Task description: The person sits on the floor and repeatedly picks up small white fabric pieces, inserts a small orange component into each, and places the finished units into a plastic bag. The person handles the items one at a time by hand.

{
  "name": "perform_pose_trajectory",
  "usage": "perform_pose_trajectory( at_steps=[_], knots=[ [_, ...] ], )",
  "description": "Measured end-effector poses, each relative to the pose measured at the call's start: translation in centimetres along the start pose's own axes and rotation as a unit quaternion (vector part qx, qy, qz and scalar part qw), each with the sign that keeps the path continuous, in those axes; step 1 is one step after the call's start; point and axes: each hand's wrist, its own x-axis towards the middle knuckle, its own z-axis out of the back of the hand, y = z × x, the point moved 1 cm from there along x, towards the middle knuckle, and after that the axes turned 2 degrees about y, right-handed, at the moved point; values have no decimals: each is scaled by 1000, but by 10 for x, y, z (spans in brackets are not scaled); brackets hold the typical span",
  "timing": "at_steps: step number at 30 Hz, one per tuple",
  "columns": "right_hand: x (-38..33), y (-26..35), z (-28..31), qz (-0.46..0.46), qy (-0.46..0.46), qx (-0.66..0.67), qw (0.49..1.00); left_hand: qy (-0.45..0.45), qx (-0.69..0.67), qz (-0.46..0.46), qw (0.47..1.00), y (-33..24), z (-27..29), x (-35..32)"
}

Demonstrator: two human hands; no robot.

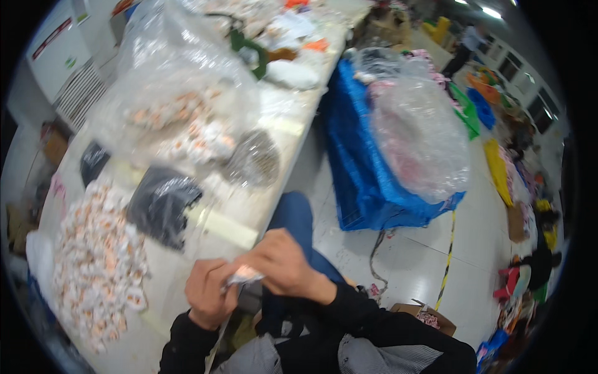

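Note:
My left hand (209, 293) and my right hand (281, 262) meet at the near edge of a white table (280, 162). Between their fingers they pinch a small pale item in a clear wrapper (244, 275), both hands closed on it. Just to the left lies a heap of small orange-and-white pieces (96, 262). Behind it sits a dark bundle in clear plastic (161, 206). The picture is blurred, so the item's details are not readable.
A big clear bag of orange-and-white pieces (180, 118) stands farther back on the table. To the right, on the floor, a blue crate (361, 181) holds a clear bag of pinkish goods (420, 137). Coloured piles line the far right. A small cardboard box (430, 315) lies by my right arm.

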Motion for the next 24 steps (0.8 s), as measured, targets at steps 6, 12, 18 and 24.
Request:
perform_pose_trajectory(
  at_steps=[6, 12, 18, 24],
  knots=[
    [0, 4, -2, 11, -84, -18, 996, -10, -17, -60, 998, -1, 7, 1],
    [-1, 6, -2, 20, -108, -36, 993, -17, -12, -93, 995, 1, 8, 2],
    [-2, 5, -3, 24, -107, -34, 993, -13, -17, -71, 997, 0, 4, 1],
    [-3, 10, -3, 44, -106, -30, 993, -15, -35, -70, 997, 1, 5, -1]
  ],
)
